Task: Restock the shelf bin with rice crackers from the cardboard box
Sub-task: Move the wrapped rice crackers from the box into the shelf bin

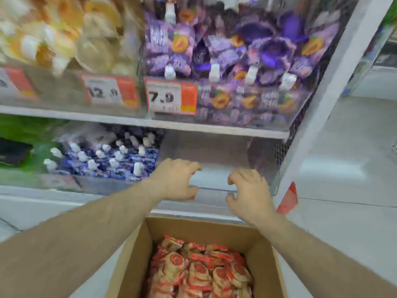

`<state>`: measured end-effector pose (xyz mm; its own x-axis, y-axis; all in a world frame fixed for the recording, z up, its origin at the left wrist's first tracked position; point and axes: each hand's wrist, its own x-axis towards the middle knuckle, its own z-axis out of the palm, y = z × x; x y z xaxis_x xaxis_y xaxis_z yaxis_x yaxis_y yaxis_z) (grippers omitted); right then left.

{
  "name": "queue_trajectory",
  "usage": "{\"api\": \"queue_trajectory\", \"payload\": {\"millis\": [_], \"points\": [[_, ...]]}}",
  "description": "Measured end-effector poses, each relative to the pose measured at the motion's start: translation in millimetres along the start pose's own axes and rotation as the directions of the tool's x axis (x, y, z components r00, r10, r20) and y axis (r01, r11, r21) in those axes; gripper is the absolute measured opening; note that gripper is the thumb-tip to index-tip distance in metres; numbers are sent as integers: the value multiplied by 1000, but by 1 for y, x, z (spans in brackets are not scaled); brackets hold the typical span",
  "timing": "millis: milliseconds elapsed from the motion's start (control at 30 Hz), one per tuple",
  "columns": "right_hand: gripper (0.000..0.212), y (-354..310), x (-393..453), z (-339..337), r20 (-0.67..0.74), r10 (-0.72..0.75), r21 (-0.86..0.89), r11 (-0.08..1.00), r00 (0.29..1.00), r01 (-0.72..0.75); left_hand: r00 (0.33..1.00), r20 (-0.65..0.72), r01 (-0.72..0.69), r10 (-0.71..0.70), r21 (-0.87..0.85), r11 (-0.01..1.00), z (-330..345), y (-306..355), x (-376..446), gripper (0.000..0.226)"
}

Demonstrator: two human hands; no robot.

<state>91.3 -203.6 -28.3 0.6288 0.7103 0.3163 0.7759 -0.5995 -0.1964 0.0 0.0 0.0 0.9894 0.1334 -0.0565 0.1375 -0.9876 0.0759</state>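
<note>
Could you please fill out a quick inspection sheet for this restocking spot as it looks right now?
Surface: lower shelf, white, with clear bins along it.
Job's things: clear shelf bin on the lower right appears empty; open cardboard box below it holds red-wrapped rice crackers.
Clutter: red tag at the shelf's right end.
Hands: left hand and right hand sit at the bin's front edge, fingers curled; grip unclear through blur.
Cables: nothing seen.
Surroundings: purple snack packs and pale crackers above, price labels, blue packs to the left, grey floor.
</note>
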Motion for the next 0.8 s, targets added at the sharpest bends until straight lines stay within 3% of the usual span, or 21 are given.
{"api": "queue_trajectory", "payload": {"millis": [67, 133, 267, 467, 800], "points": [[25, -1, -6, 24, 1, 31, -189, 981, 1000, -31, 1000, -18, 19, -16, 201, 979, 28, -6, 1, 57], [26, -1, -11, 37, 18, 91, -250, 965, 996, -83, 998, -41, 55, -45, 300, 952, 54, -10, 0, 47], [25, -1, -4, 41, 3, 141, -249, 959, 990, -136, 976, -205, 119, -69, 242, 963, 69, -9, 2, 28], [26, 14, -5, 28, -135, 230, 92, 971, 964, -219, 940, -337, 105, -60, 119, 987, 53, -4, -8, 30], [20, 1, -47, 29, -32, 193, -14, 981, 981, -194, 953, -295, 94, -65, 87, 992, 75, 11, -51, 25]]}}
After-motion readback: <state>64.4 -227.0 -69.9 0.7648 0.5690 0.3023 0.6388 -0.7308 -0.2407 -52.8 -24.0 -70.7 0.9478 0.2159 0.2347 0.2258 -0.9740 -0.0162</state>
